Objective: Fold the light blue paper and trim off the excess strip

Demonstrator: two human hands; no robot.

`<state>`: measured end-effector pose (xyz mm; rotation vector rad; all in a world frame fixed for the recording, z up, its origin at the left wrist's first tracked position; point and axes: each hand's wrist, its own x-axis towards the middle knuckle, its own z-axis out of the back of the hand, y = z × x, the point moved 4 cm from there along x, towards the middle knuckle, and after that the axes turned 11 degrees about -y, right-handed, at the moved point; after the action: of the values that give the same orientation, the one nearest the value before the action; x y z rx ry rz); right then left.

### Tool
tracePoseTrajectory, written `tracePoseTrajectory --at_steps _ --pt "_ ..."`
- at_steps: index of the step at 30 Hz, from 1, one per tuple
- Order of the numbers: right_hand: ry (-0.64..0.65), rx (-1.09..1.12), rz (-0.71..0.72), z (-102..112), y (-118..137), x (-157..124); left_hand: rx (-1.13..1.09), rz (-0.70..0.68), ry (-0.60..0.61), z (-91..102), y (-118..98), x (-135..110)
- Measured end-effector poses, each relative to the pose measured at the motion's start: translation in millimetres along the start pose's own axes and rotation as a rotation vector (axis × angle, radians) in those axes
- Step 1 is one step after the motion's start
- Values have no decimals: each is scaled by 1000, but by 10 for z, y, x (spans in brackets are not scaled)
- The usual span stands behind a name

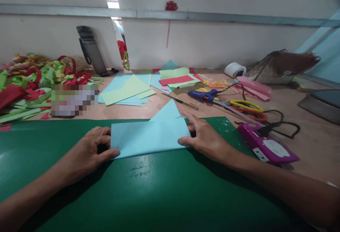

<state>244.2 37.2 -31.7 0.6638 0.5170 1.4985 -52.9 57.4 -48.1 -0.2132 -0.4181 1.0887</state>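
A folded sheet of light blue paper [148, 136] is held just over the green mat [148, 196], its long folded edge toward me. One pointed corner of the sheet sticks up behind the fold. My left hand [92, 149] pinches the left end, thumb in front and fingers behind. At the right end, my right hand [204, 136] grips the paper with the thumb on the front, while its index finger reaches along the back edge. The fingertips behind the paper are partly hidden.
Cut paper sheets [127, 90] and a pen [182, 101] lie behind the mat. To the right are a blue glue gun [203, 95], scissors [245, 106] and a purple power strip [268, 145]. Paper strips [34, 83] pile up at left near a dark bottle [91, 51].
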Motion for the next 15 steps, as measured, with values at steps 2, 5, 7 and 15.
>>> tracePoseTrajectory --at_steps 2,5,7,15 --pt "-2 -6 -2 -2 -10 2 -2 2 7 -3 -1 8" --pt "-16 -42 -13 2 -13 1 -2 11 28 -8 4 12" --pt "-30 -72 -4 8 -2 -3 -1 17 33 -7 4 9" --pt "-42 -110 54 12 0 -21 -8 -1 -1 21 -27 -9"
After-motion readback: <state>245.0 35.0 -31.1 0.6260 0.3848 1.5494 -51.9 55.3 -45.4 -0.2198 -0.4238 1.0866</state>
